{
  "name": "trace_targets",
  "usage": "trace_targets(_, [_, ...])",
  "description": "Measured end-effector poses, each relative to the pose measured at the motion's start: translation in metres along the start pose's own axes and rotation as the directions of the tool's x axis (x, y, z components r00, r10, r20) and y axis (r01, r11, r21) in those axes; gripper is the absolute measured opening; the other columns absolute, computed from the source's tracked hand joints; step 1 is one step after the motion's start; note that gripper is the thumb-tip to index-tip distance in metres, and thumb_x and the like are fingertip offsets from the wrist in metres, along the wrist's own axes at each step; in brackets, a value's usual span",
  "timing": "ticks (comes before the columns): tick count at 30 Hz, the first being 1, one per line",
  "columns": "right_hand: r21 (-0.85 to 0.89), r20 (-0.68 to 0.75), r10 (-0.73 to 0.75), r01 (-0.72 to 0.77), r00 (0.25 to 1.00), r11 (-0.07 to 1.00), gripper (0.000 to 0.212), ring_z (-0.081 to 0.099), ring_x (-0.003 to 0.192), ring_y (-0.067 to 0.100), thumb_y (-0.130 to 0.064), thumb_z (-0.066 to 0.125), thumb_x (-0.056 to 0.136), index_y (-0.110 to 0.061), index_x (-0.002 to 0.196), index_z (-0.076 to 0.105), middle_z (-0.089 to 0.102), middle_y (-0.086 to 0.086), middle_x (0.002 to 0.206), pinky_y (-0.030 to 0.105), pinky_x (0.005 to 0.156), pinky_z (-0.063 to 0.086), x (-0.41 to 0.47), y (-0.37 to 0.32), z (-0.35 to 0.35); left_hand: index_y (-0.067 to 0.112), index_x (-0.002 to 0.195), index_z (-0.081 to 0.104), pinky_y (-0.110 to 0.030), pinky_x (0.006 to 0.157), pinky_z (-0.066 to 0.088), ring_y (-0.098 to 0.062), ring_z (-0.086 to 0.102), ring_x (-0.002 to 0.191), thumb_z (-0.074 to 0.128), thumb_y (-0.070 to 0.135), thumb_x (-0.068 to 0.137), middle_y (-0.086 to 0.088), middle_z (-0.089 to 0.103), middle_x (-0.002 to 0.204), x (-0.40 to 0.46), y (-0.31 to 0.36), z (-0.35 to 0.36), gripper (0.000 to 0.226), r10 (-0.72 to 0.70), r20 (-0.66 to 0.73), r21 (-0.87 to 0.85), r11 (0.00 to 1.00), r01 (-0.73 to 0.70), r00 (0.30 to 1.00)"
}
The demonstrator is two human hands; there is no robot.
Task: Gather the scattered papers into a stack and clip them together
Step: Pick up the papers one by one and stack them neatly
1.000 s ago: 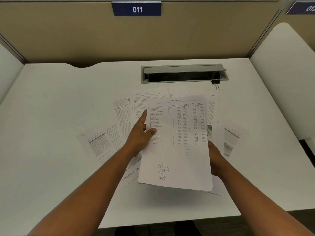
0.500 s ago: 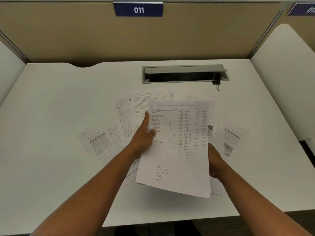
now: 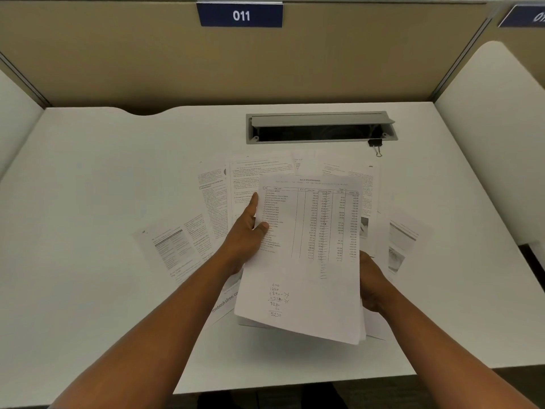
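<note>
A small stack of papers [image 3: 306, 261], topped by a printed table sheet with handwritten sums, is held above the white desk [image 3: 88, 231]. My left hand [image 3: 246, 234] grips its left edge, thumb on top. My right hand [image 3: 373, 286] holds the right edge, its fingers hidden under the sheets. Several loose printed pages lie scattered on the desk beneath: one at the left [image 3: 177, 249], some behind [image 3: 259, 169], one at the right [image 3: 404, 243]. A black binder clip [image 3: 375, 144] lies by the cable slot's right end.
A grey cable slot [image 3: 321, 128] with an open lid is set into the desk behind the papers. Beige partition walls [image 3: 265, 63] close off the back, with white side panels [image 3: 495, 137] left and right. The desk's front edge runs near my forearms.
The held stack has shifted slightly toward me and rotated a little, lining up more squarely between both hands. The loose pages and clip have not moved.
</note>
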State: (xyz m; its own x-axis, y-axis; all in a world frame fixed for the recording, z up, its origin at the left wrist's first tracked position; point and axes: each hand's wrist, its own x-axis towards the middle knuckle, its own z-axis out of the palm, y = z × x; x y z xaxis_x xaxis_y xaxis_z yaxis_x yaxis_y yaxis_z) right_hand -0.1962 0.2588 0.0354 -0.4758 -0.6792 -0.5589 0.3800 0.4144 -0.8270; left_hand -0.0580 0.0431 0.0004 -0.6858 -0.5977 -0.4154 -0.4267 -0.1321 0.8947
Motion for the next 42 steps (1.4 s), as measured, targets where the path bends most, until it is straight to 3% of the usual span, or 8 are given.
trace_targets(8, [-0.005,0.006,0.01,-0.01,1.0,1.0,0.018,0.072,0.066,0.018,-0.009,0.059,0.098,-0.02,0.1,0.074,0.077,0.004,0.083,0.027,0.054,0.055,0.0,0.007,0.001,0.056,0.152,0.004,-0.052,0.115,0.038,-0.02,0.037,0.146,0.051,0.017,0.104,0.012,0.03,0.163,0.002,-0.012,0.0,0.078,-0.031,0.005,-0.02,0.999,0.031,0.999])
trace_targets(26, [0.002,-0.011,0.018,-0.018,1.0,1.0,0.015,0.069,0.067,0.022,-0.012,0.059,0.098,-0.017,0.099,0.073,0.075,0.006,0.081,0.031,0.058,0.054,0.003,0.013,0.001,0.049,0.156,0.006,-0.049,0.115,0.04,-0.018,0.035,0.146,0.048,0.013,0.105,0.013,0.025,0.163,-0.002,-0.012,0.005,0.076,-0.053,-0.012,-0.059,0.997,0.053,0.999])
trace_targets(37, [0.012,0.027,-0.017,0.016,0.999,1.0,0.018,0.071,0.067,0.017,-0.011,0.055,0.099,-0.019,0.1,0.072,0.076,0.002,0.081,0.026,0.056,0.055,-0.001,0.015,-0.001,0.059,0.15,0.011,-0.052,0.114,0.04,-0.02,0.038,0.146,0.054,0.012,0.102,0.013,0.031,0.162,-0.006,-0.015,0.002,0.08,-0.026,-0.012,-0.067,0.997,0.025,1.0])
trace_targets(42, [0.042,-0.006,0.018,-0.018,1.0,0.999,0.021,0.074,0.08,0.021,-0.02,0.053,0.101,-0.018,0.103,0.074,0.076,0.01,0.099,0.032,0.063,0.058,0.002,0.02,-0.002,0.05,0.155,0.016,-0.047,0.111,0.044,-0.015,0.047,0.138,0.053,0.007,0.101,0.014,0.041,0.156,-0.015,-0.004,0.008,0.079,0.038,-0.057,-0.054,0.998,-0.041,0.998])
